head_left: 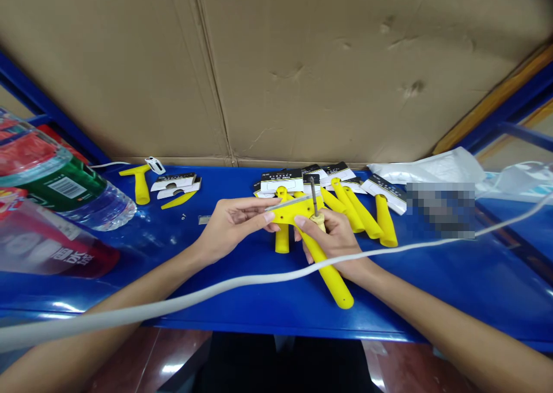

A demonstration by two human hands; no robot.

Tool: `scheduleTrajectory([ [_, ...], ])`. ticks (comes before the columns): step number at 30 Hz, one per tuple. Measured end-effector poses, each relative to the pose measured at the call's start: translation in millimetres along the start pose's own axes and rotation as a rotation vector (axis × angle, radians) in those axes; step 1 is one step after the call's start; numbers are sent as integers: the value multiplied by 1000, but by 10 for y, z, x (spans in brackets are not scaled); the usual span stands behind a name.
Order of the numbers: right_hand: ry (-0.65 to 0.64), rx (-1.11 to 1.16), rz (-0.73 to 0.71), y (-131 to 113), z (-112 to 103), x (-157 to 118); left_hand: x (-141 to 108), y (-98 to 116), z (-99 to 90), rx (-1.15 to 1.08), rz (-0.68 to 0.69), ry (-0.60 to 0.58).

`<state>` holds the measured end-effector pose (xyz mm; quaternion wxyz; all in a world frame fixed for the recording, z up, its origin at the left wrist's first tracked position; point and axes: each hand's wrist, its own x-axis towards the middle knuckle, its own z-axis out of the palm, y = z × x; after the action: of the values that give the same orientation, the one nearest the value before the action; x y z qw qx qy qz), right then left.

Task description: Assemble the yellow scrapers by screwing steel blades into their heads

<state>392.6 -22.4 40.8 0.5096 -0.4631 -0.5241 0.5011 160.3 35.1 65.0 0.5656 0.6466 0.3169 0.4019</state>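
Observation:
A yellow scraper [332, 280] with a wide, flat head and a long round handle is held over the blue table, its handle slanting down to the right. My left hand [228, 226] pinches the left end of its head, where a thin metal strip lies along the upper edge. My right hand [332, 237] is closed around the neck, thumb on the head. That hand also holds a screwdriver [318, 221] with a pale yellow handle, its shaft pointing up. Behind them, another yellow handle [282, 240] lies on the table.
Several yellow scrapers [367, 217] with printed cards [281, 182] lie behind my hands. At left are a yellow tool [140, 185], more cards [177, 184], a curved yellow piece [178, 200], a water bottle [69, 180] and a red-and-clear container [56, 243]. A white cable [242, 282] crosses the foreground.

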Motion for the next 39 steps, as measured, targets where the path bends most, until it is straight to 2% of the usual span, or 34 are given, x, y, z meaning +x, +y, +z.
scheduleTrajectory([
  [5,45,73,-84,-8,2,-7,114,6,-151,48,112,128],
  [9,82,95,-163,1,-24,0,263,45,-448,205,201,289],
  [11,82,105,-178,1,-32,11,313,95,-623,369,200,309],
  [13,74,108,-171,-7,-32,23,332,159,-793,602,144,218],
  [16,76,125,-134,-24,-23,32,317,237,-1013,861,-23,-53],
  [18,77,138,-98,-33,-18,33,293,256,-1132,953,-152,-227],
  [20,62,134,-59,-39,-16,31,268,251,-1228,993,-258,-326],
  [23,9,83,20,-55,-10,23,235,241,-1334,1019,-335,-396],
  [30,-93,45,213,-64,28,10,199,281,-1385,1028,-325,-546],
  [39,-138,-8,233,-74,22,3,221,208,-1328,987,-267,-627],
])
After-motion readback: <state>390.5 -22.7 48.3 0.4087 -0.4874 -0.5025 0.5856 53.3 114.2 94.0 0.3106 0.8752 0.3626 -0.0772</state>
